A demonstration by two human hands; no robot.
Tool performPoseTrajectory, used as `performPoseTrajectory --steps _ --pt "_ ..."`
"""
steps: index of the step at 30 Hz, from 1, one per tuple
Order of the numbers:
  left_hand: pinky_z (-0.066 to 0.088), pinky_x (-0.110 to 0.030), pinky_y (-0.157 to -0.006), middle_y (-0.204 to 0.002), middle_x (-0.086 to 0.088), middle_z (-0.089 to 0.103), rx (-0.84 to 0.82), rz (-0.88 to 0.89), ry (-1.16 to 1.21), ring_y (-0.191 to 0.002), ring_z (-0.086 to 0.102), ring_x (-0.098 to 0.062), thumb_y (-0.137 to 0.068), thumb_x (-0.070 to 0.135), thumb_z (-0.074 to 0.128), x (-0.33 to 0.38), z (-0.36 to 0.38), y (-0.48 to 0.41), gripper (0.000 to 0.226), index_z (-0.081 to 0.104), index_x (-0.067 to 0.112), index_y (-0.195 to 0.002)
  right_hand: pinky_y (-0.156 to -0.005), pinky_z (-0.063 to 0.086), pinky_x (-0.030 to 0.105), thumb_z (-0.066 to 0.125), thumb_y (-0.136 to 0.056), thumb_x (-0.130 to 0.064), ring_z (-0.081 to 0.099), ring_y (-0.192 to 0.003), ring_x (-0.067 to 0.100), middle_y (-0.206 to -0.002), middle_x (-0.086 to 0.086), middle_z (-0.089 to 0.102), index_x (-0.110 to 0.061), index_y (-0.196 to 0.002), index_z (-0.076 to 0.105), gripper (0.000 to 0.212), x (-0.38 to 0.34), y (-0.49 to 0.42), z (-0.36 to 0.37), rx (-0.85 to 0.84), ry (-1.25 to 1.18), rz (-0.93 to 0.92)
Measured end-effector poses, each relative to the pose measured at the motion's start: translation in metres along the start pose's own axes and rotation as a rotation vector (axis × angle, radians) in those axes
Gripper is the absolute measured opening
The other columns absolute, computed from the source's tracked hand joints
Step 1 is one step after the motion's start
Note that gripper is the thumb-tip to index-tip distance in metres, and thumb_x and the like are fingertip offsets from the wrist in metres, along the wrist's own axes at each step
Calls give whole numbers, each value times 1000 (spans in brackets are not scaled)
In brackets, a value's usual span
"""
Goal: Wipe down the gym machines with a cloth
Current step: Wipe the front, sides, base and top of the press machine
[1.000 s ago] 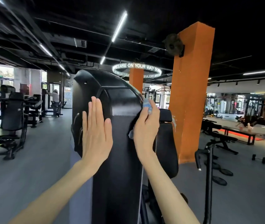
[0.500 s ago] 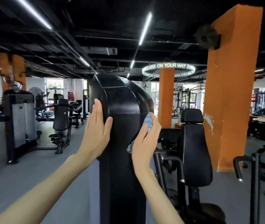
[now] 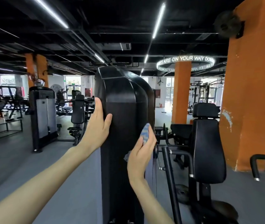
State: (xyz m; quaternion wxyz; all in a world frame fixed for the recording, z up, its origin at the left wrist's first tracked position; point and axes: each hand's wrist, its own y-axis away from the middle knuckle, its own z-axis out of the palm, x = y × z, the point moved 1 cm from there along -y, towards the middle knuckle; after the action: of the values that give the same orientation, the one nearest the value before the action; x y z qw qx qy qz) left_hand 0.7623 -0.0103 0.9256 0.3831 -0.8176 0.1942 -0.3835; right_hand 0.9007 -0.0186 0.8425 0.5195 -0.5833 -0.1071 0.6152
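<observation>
**Right hand and cloth drop lower on the shroud's right edge**

Since the frame half a second back, the right hand [image 3: 140,152] sits lower against the black weight-stack shroud [image 3: 125,110], and the blue patterned cloth [image 3: 145,132] has come down with it, further below the shroud's sloped top panel. The left hand [image 3: 98,125] holds much the same height, now seen more edge-on at the left side. The view has also shifted, so the orange pillar [image 3: 254,94] fills more of the right side and the black seat back [image 3: 207,143] shows in full.

The left hand is flat and open, fingers straight and together along the shroud's left edge, thumb spread onto the front face; it holds nothing. The right hand's fingers are nearly straight, flattening the cloth against the shroud's right front edge. Cloth shows above the fingertips, and a small corner hangs out under the palm (how the thumb lies on it cannot be made out).

Left of the shroud, grey floor [image 3: 73,183] lies open as far as a second weight-stack machine [image 3: 43,110], well apart. Right of it the room is tighter: a black tube handle [image 3: 170,160] rises just beside the right forearm, with the seat back beyond it and the pillar behind that.
</observation>
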Motion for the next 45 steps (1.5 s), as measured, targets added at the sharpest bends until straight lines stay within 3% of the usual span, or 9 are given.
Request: performPoseTrajectory --steps 10,18,22,24,32,36,38,42,45 --pt "16 -40 -123 -165 8 -2 -19 -34 25 -150 9 -10 -104 39 30 -2 4 5 70 -20 28 -153 -107 43 42 31 -101 -22 40 -134 14 -142 6 46 -6 -143 40 45 -57 -87 42 49 89 -211" --pt "12 -35 -122 -160 16 -6 -22 -34 10 -150 8 -13 -106 33 31 3 2 5 70 -19 23 -153 -100 49 50 33 -99 -18 29 -142 21 -153 5 25 -17 -150 18 53 27 32 -3 -80 354 -280" --pt "17 -23 -114 -145 35 4 -90 -38 23 -136 16 4 -105 28 38 7 -10 7 72 -15 25 -155 -109 38 53 35 -99 -18 25 -144 19 -153 2 24 -18 -149 21 52 -8 -16 8 -118 268 -341" --pt "13 -25 -119 -155 29 3 -109 -50 70 -141 10 6 -106 27 38 7 -16 12 69 -8 29 -156 -111 35 52 41 -98 -13 31 -142 22 -151 6 33 -11 -148 29 51 -38 -60 21 -146 247 -413" --pt "3 -32 -124 -161 16 7 -155 -159 154 -145 6 7 -107 37 24 -16 -29 36 49 17 30 -155 -122 12 39 48 -95 -7 25 -146 24 -156 8 31 -10 -148 36 55 0 -28 3 -479 703 -1136" --pt "8 -29 -123 -156 24 20 -205 -235 285 -140 16 12 -106 45 22 -31 -21 47 48 22 35 -153 -122 12 37 23 -97 2 32 -143 22 -153 6 39 -11 -146 41 54 21 -3 -27 -833 827 -1442" --pt "14 -20 -118 -153 30 24 -184 -258 383 -139 21 14 -104 52 26 -40 -15 48 50 25 39 -152 -122 10 38 23 -96 2 33 -142 23 -151 7 42 -10 -146 41 54 6 -30 -16 -787 889 -1528" --pt "35 -11 -104 -146 28 40 -304 -350 565 -125 42 17 -72 91 41 -119 -9 23 69 47 54 -130 -119 8 29 26 -98 6 27 -145 30 -150 24 37 5 -146 35 49 -73 -68 29 -426 929 -1273" --pt "26 -16 -112 -146 24 40 -265 -336 484 -133 38 9 -93 72 23 -89 -25 31 62 40 38 -143 -120 11 34 37 -100 -8 37 -140 30 -142 20 49 2 -137 50 41 -77 -68 45 -579 915 -1126"
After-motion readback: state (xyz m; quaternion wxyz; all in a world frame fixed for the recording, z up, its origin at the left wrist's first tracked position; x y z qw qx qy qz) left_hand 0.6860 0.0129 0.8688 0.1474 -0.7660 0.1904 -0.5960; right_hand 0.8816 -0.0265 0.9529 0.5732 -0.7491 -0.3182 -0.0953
